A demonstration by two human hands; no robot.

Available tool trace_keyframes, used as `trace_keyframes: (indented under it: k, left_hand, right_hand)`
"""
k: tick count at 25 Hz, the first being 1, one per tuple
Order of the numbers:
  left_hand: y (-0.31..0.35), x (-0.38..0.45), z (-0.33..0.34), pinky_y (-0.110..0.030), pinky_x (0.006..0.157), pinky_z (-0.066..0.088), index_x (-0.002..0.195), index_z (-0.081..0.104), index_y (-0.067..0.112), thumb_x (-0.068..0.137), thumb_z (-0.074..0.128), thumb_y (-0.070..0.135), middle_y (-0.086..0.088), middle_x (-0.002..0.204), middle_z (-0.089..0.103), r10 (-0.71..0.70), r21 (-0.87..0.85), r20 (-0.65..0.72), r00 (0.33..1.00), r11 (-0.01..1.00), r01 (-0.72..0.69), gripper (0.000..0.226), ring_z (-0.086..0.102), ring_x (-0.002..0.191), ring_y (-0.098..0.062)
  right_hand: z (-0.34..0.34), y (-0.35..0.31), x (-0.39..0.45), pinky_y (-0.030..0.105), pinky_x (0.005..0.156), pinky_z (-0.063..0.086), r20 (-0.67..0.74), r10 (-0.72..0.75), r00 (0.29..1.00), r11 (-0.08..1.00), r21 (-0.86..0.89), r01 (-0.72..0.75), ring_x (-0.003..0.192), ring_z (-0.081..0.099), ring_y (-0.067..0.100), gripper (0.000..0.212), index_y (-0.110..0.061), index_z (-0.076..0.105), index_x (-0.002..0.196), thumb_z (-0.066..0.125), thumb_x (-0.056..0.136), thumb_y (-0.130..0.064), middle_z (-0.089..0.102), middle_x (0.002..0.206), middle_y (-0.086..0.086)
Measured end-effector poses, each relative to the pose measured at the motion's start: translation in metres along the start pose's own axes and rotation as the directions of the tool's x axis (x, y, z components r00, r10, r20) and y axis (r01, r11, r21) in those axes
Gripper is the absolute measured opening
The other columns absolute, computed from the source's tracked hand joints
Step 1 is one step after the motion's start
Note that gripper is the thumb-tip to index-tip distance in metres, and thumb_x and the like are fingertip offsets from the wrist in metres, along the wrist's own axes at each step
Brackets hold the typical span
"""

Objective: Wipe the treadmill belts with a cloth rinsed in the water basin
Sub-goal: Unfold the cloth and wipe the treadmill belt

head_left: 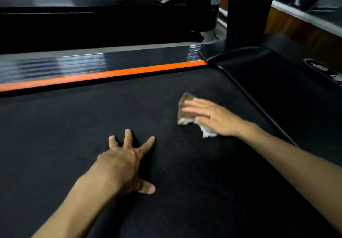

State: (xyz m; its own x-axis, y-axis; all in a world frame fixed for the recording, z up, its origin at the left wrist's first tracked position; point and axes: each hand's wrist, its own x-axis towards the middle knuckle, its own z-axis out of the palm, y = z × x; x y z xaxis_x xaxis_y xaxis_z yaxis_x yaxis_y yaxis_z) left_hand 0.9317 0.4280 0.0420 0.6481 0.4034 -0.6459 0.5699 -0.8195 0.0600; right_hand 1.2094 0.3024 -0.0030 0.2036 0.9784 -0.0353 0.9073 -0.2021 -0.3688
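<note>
Wiping under way: right hand (212,116), fingers flat, presses the cloth (187,111) on the treadmill belt (74,126) near its front end; left hand (127,156), splayed, braces mid-belt. Basin unseen; remaining belt likely unwiped.

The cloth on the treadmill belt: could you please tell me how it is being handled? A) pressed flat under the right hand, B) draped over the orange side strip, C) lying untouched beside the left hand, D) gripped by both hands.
A: the right hand lies with straight fingers on the cloth, while the left hand rests spread on the bare belt.
</note>
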Motion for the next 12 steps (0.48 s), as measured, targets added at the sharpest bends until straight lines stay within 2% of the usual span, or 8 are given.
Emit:
trace_keyframes:
  k: [2,4,7,8,10,12]
  left_hand:
    - [-0.001,0.0,-0.001,-0.056,0.113,0.031,0.143,-0.024,0.054,0.069,0.068,0.071,-0.007,0.157,-0.03,0.018,0.023,-0.014,1.0,1.0,-0.017,0.119,-0.013,0.146,-0.044]
    - [-0.003,0.001,0.001,-0.053,0.112,0.034,0.143,-0.025,0.052,0.069,0.065,0.074,-0.009,0.158,-0.028,0.024,0.061,-0.012,1.0,0.998,-0.023,0.119,-0.01,0.146,-0.045]
    - [-0.003,0.005,0.004,-0.052,0.111,0.035,0.143,-0.025,0.053,0.069,0.065,0.075,-0.01,0.158,-0.027,0.041,0.076,-0.038,0.998,0.996,-0.038,0.119,-0.008,0.146,-0.044]
    - [-0.003,0.005,0.004,-0.051,0.111,0.036,0.143,-0.025,0.053,0.068,0.065,0.075,-0.01,0.158,-0.026,0.044,0.075,-0.046,0.998,0.996,-0.04,0.119,-0.007,0.147,-0.044]
    - [-0.004,0.004,0.004,-0.051,0.109,0.038,0.143,-0.023,0.053,0.068,0.067,0.074,-0.01,0.159,-0.024,0.04,0.071,-0.049,0.998,0.997,-0.037,0.119,-0.005,0.147,-0.044]
    - [-0.003,0.005,0.004,-0.051,0.109,0.038,0.144,-0.021,0.054,0.067,0.068,0.073,-0.009,0.159,-0.022,0.039,0.067,-0.059,0.998,0.997,-0.035,0.119,-0.003,0.147,-0.044]
  right_hand:
    - [-0.018,0.037,0.032,0.029,0.12,0.011,-0.079,0.25,0.965,0.968,0.051,-0.247,0.149,0.019,0.019,0.048,-0.027,0.044,0.147,0.051,0.101,-0.018,0.028,0.16,-0.005]
    - [-0.027,0.056,0.057,0.038,0.122,0.016,-0.153,0.478,0.865,0.876,0.017,-0.482,0.149,0.02,0.025,0.051,-0.026,0.038,0.15,0.044,0.1,-0.02,0.025,0.162,-0.002]
    - [-0.019,0.044,0.089,0.045,0.115,0.027,-0.291,0.643,0.709,0.723,-0.077,-0.687,0.142,0.03,0.032,0.052,-0.021,0.037,0.147,0.043,0.095,-0.023,0.034,0.155,0.005]
    - [-0.018,0.034,0.095,0.047,0.115,0.028,-0.311,0.661,0.683,0.693,-0.096,-0.715,0.141,0.03,0.034,0.052,-0.021,0.038,0.146,0.044,0.095,-0.024,0.034,0.154,0.007]
    - [-0.012,0.023,0.097,0.048,0.116,0.025,-0.292,0.657,0.695,0.699,-0.11,-0.707,0.142,0.028,0.035,0.054,-0.021,0.035,0.148,0.043,0.095,-0.023,0.031,0.156,0.005]
    - [-0.005,0.014,0.089,0.044,0.117,0.024,-0.272,0.548,0.791,0.794,-0.127,-0.594,0.142,0.029,0.032,0.057,-0.024,0.03,0.152,0.041,0.096,-0.019,0.029,0.159,0.002]
